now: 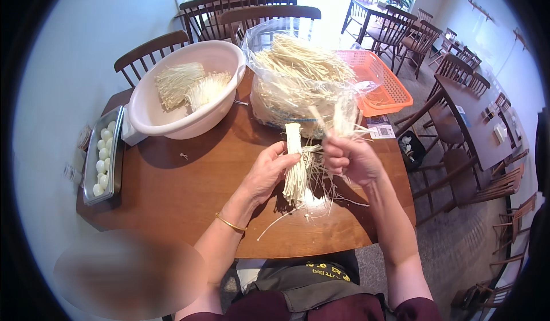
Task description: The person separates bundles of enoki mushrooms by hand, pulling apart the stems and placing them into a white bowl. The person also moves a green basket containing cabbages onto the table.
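My left hand (271, 166) grips a bundle of enoki mushrooms (294, 162), held upright over the table's near side. In my right hand (350, 157) is a second, smaller clump of enoki (345, 115), blurred, with loose strands sticking out to both sides. Between and below the hands, stray enoki strands (320, 170) lie in a loose heap on the wooden table (193, 205). Just beyond them stands a clear plastic bag (275, 102) filled with more enoki (305, 59). A large white basin (172, 127) at the back left holds two bunches of enoki (180, 84).
An orange plastic basket (386, 93) sits behind the bag's right side. At the left edge, a metal tray (114, 166) holds several peeled eggs (103, 153). A printed card (382, 132) lies near the right edge. Wooden chairs (150, 54) and a black bin (410, 149) surround the table.
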The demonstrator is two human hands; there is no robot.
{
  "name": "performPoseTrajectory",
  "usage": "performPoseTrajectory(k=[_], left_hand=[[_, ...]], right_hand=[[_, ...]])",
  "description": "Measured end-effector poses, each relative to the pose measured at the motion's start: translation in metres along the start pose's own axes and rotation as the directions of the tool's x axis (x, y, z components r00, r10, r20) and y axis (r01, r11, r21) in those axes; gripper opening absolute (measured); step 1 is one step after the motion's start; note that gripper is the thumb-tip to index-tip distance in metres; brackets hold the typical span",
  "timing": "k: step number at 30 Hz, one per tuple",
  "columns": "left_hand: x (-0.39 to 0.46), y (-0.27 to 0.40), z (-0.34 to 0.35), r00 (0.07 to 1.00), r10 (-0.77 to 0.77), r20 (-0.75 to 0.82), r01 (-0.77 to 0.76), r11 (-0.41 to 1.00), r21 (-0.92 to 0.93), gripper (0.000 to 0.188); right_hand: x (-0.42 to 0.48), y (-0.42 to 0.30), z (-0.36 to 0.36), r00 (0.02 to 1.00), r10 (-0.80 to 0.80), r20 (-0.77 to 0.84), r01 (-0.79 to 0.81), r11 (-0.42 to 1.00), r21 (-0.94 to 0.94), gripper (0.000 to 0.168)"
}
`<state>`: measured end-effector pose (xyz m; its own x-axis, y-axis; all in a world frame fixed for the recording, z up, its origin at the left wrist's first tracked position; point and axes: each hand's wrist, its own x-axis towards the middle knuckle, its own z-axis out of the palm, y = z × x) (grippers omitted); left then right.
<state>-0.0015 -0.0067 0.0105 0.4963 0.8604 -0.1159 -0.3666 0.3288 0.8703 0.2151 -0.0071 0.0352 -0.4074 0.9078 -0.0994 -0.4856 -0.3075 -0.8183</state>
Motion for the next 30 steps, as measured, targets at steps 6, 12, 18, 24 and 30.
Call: performPoseTrajectory(k=[6,12,18,24,30], left_hand=[[-0.002,-0.001,0.004,0.998,0.054,0.009,-0.054,0.998,-0.046,0.027],[-0.004,0.005,0.004,1.000,0.002,0.006,-0.002,0.999,0.033,0.033],[0.000,-0.001,0.002,0.997,0.050,0.065,-0.056,0.994,0.092,0.037],[0.001,-0.002,-0.001,0.999,0.037,0.005,-0.037,0.998,0.059,0.031],[0.002,-0.003,-0.002,0.998,0.052,-0.037,-0.052,0.999,0.012,0.029]], right_hand=[[-0.001,0.020,0.039,0.996,-0.049,-0.073,0.003,0.850,-0.528,0.018],[-0.004,0.014,0.015,0.998,0.064,-0.023,-0.068,0.935,-0.347,0.020],[-0.004,0.004,0.009,0.994,0.003,-0.107,-0.021,0.986,-0.165,0.017],[-0.006,-0.013,-0.011,0.982,-0.188,0.014,0.184,0.972,0.147,0.015],[-0.001,-0.007,0.000,0.999,-0.050,-0.001,0.050,0.999,0.018,0.016]])
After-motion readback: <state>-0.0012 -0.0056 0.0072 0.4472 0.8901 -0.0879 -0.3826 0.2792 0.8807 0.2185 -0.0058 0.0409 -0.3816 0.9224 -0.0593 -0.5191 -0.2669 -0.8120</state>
